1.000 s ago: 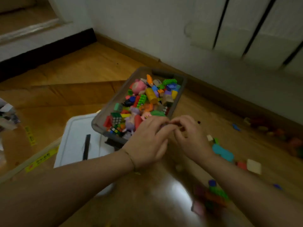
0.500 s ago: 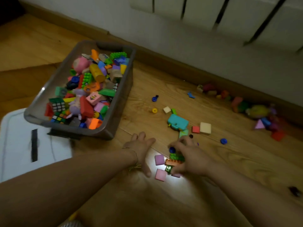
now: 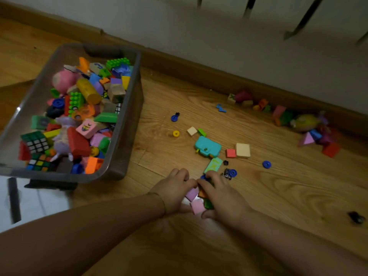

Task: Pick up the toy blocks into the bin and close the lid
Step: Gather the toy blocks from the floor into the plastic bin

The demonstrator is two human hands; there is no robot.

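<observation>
A grey plastic bin (image 3: 127, 124) full of colourful toy blocks stands on the wooden floor at the left. Its white lid (image 3: 39, 198) lies flat under the bin's near end. My left hand (image 3: 175, 190) and my right hand (image 3: 221, 198) are cupped together on the floor in front of the bin, closing around a small pile of blocks: pink squares (image 3: 196, 206), an orange piece and green pieces. Loose blocks lie just beyond my hands: a teal toy (image 3: 208, 146), a pale green block (image 3: 214, 165), a red square (image 3: 231, 153) and a cream square (image 3: 243, 150).
More blocks are heaped along the skirting board at the right (image 3: 304, 124). Small blue (image 3: 266, 164) and yellow (image 3: 176, 133) rings dot the floor. A dark small object (image 3: 356, 217) lies at the far right. A white wall with a radiator rises behind.
My hands left the bin and came down to the floor. Since half a second ago my left hand has closed in against the right, pinching the pile of blocks between them.
</observation>
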